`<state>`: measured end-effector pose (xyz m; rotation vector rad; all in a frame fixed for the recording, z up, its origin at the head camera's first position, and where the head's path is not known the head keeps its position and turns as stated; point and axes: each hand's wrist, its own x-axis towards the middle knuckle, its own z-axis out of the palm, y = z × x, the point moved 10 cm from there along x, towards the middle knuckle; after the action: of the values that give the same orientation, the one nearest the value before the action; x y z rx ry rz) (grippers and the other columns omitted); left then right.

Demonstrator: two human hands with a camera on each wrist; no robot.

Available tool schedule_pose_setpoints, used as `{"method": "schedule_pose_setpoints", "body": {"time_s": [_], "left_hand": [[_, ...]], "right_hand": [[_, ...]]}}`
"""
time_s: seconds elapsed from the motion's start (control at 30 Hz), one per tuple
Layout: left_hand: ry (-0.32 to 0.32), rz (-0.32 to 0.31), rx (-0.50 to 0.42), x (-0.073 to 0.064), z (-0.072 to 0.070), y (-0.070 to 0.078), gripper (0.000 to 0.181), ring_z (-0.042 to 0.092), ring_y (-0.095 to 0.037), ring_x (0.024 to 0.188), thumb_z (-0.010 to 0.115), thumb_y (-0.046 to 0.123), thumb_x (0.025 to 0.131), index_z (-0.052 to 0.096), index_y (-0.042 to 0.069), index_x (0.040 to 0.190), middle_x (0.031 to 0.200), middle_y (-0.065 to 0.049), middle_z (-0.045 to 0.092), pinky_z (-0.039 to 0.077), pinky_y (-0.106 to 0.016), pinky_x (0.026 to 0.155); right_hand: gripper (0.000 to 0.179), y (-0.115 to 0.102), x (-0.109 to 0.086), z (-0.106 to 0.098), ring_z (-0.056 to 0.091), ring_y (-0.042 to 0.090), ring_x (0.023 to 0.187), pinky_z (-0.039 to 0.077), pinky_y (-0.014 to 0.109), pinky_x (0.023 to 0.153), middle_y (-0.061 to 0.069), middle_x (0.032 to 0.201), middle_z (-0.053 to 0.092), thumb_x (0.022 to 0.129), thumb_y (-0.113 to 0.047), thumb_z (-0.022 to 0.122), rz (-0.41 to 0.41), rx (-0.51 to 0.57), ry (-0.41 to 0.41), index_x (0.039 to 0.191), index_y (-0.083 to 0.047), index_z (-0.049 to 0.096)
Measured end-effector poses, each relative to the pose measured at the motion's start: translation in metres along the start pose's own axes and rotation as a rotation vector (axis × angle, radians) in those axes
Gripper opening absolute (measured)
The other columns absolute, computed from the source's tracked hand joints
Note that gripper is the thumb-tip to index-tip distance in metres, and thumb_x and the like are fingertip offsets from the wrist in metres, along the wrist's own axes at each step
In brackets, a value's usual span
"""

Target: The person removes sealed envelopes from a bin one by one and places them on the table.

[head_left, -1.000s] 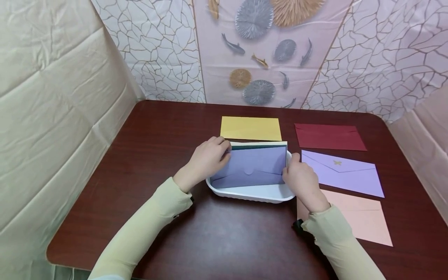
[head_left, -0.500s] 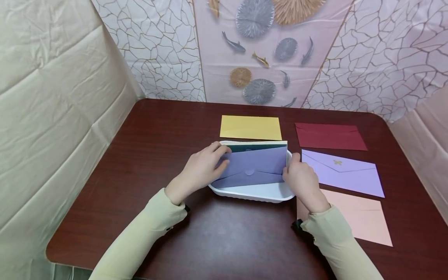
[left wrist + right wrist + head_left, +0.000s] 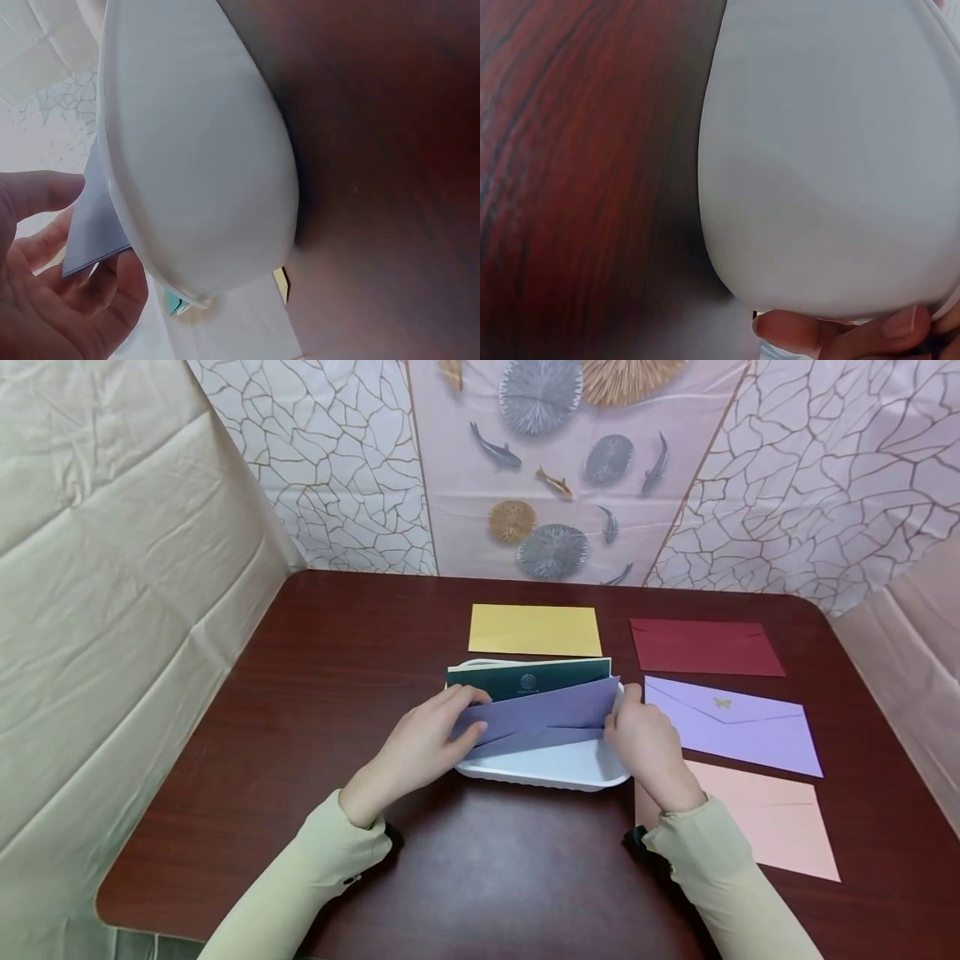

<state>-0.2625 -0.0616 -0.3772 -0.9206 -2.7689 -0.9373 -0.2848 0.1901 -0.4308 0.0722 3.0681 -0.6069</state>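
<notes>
A white plastic tray (image 3: pixel 547 763) sits mid-table with envelopes standing on edge inside. The front one is a purple envelope (image 3: pixel 540 714), tilted toward the person. My left hand (image 3: pixel 416 739) holds its left end, thumb in front and fingers behind; the left wrist view shows the envelope's corner (image 3: pixel 97 221) between them. Behind stands a dark green envelope (image 3: pixel 502 679) with a round emblem, and a cream edge shows at its back. My right hand (image 3: pixel 651 747) grips the tray's right end; in the right wrist view its fingers (image 3: pixel 840 337) curl against the tray wall.
A yellow envelope (image 3: pixel 536 630) lies behind the tray. To the right are a dark red envelope (image 3: pixel 707 647), a lavender envelope (image 3: pixel 757 735) with a gold butterfly, and a peach envelope (image 3: pixel 772 827) partly under the right arm. A patterned cloth hangs behind the brown table (image 3: pixel 247 760).
My left hand has moved left and toward the person, tipping the purple envelope's top forward. More of the dark green envelope shows now. The right hand keeps its place on the tray.
</notes>
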Motion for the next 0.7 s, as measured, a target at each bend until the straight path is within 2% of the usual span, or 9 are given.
{"method": "schedule_pose_setpoints", "body": {"time_s": [0.17,0.3,0.7], "left_hand": [[-0.004,-0.019,-0.043,-0.006,0.003,-0.003,0.026,0.061,-0.015,0.091,0.068,0.015,0.096,0.063,0.01,0.121,0.112,-0.002,0.066,0.051,-0.033,0.077],[-0.008,-0.03,-0.047,-0.008,0.006,-0.004,0.026,0.06,-0.015,0.089,0.068,0.012,0.096,0.064,0.008,0.121,0.112,-0.004,0.066,0.051,-0.034,0.077],[-0.009,0.002,0.006,-0.008,0.013,-0.004,0.031,0.064,-0.018,0.095,0.068,0.005,0.094,0.062,0.005,0.125,0.116,-0.007,0.066,0.053,-0.036,0.083]], "right_hand": [[0.039,0.001,0.0,0.001,0.065,0.045,0.066,0.05,0.055,0.054,0.033,0.079,0.062,0.097,-0.009,0.052,0.003,0.009,0.001,0.122,0.018,0.039],[0.036,0.001,0.001,0.001,0.064,0.045,0.063,0.049,0.055,0.052,0.033,0.076,0.061,0.096,-0.008,0.051,-0.003,0.005,0.017,0.12,0.017,0.041],[0.035,0.002,0.002,0.002,0.063,0.04,0.06,0.048,0.052,0.05,0.03,0.073,0.061,0.096,-0.008,0.051,-0.008,0.009,0.012,0.119,0.017,0.041]]}}
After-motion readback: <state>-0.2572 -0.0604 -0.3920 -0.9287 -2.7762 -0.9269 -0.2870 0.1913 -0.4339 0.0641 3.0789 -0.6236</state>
